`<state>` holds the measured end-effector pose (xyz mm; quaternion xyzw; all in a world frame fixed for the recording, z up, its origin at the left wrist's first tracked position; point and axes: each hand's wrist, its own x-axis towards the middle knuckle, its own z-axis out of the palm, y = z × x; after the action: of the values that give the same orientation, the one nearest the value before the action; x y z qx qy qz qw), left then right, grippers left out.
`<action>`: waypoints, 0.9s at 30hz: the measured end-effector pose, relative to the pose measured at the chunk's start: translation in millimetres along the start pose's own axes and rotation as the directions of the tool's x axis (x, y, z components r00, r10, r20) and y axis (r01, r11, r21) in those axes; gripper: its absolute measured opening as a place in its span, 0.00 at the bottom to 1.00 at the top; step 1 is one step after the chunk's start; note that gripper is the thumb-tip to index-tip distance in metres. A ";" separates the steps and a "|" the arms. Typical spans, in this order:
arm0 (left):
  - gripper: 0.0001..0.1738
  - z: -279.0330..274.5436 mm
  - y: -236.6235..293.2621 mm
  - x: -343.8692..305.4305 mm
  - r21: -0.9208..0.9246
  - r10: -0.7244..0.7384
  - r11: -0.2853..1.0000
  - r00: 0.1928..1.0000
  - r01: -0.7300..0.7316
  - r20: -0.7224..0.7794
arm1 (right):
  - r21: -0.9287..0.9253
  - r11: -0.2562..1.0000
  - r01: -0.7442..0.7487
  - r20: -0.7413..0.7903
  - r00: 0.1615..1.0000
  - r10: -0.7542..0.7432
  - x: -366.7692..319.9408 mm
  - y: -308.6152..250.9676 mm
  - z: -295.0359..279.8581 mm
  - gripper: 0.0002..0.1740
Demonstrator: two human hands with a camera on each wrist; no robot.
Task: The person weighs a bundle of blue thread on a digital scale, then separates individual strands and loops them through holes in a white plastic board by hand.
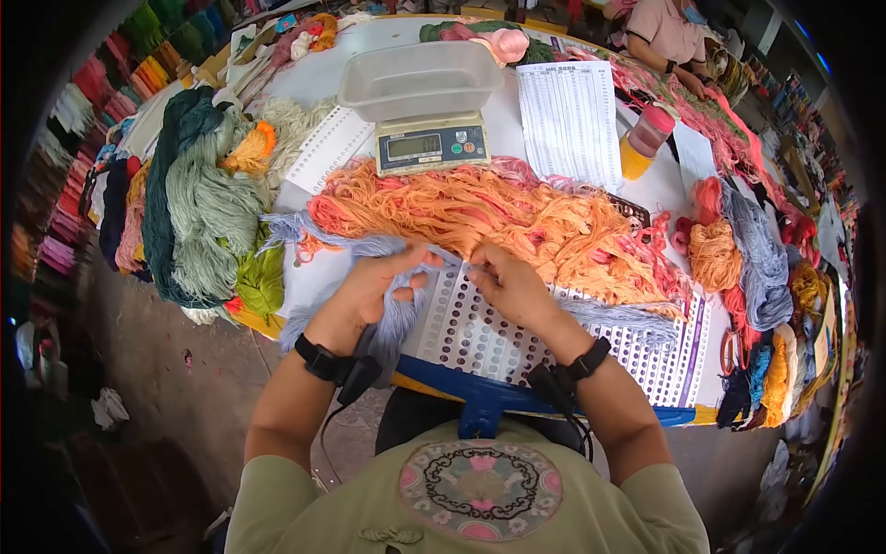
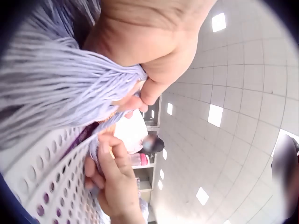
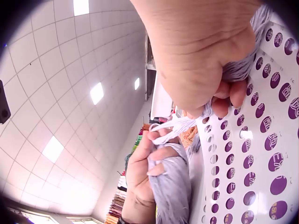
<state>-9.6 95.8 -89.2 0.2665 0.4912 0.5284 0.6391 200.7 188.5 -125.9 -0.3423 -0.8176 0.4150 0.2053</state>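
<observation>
A hank of pale lavender-blue yarn hangs over the table's front edge, and my left hand holds it with fingers curled around the strands. My right hand pinches a thin length of the same yarn, a short way to the right. Between the two hands a few strands run, seen in the right wrist view. In the left wrist view the thick bundle spreads out below my left palm. Under my right hand lies a white card with rows of holes, some showing purple.
A large heap of orange yarn lies just beyond both hands. Behind it stand a digital scale with a clear plastic tub, a printed sheet and a pink-lidded jar. Green hanks drape at left. Another person is at back right.
</observation>
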 end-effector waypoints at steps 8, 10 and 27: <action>0.15 43.0 -4.3 20.1 0.568 -0.205 0.816 0.973 0.111 0.106 | 0.033 0.995 0.098 0.028 0.995 -0.099 9.4 14.5 -6.4 0.18; 0.13 46.9 -3.7 33.1 0.929 -0.211 0.348 0.955 -0.124 0.206 | 0.233 0.954 -0.187 0.301 0.947 0.112 7.4 -6.4 -20.1 0.19; 0.11 -86.4 76.8 -29.9 0.143 0.528 0.806 0.589 -0.574 -0.611 | -0.159 0.983 -0.093 0.108 0.988 0.111 11.9 -3.1 -9.1 0.25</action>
<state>-118.7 75.3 -45.2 0.1924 0.5482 0.7738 0.2525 197.0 200.7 -117.6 -0.3737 -0.8390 0.3801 0.1090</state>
